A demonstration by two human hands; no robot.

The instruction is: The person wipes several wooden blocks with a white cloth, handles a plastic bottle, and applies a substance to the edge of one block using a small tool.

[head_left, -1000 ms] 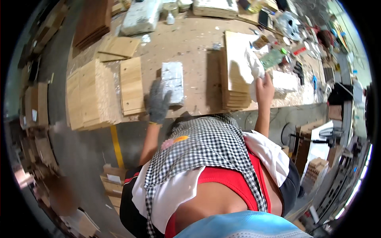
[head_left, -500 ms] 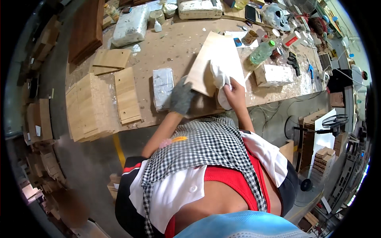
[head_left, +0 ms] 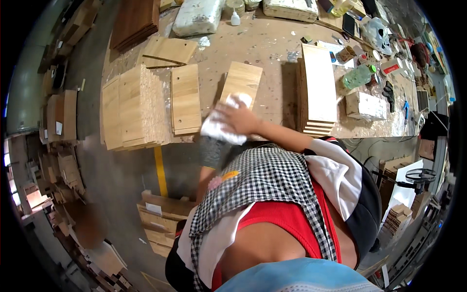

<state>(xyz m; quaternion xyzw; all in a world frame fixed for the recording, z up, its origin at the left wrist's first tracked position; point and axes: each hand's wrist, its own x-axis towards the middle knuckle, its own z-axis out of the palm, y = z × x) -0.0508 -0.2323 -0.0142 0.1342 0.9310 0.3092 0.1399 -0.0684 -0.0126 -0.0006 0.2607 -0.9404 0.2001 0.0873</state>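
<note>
My right hand (head_left: 239,119) lies on a crumpled white cloth (head_left: 221,130), its fingers bent over it. The cloth presses against the lower part of a light wooden board (head_left: 242,82) near the front edge of the workbench. My left hand (head_left: 212,152) wears a grey glove and is just below the cloth. Its fingers are hidden by the cloth and my right hand. To the right stands a neat stack of similar boards (head_left: 318,82). On the left lies a pair of boards with small holes (head_left: 186,97).
A taller stack of boards (head_left: 134,109) fills the bench's left front corner. Farther back are dark brown panels (head_left: 136,24) and a white wrapped block (head_left: 198,17). At right are a green-capped bottle (head_left: 359,77), a white block (head_left: 366,106) and several jars.
My right hand and the cloth moved left, across my body, onto a board. My left hand came down from a board's corner. The white block beside it is now covered. The view shifted.
</note>
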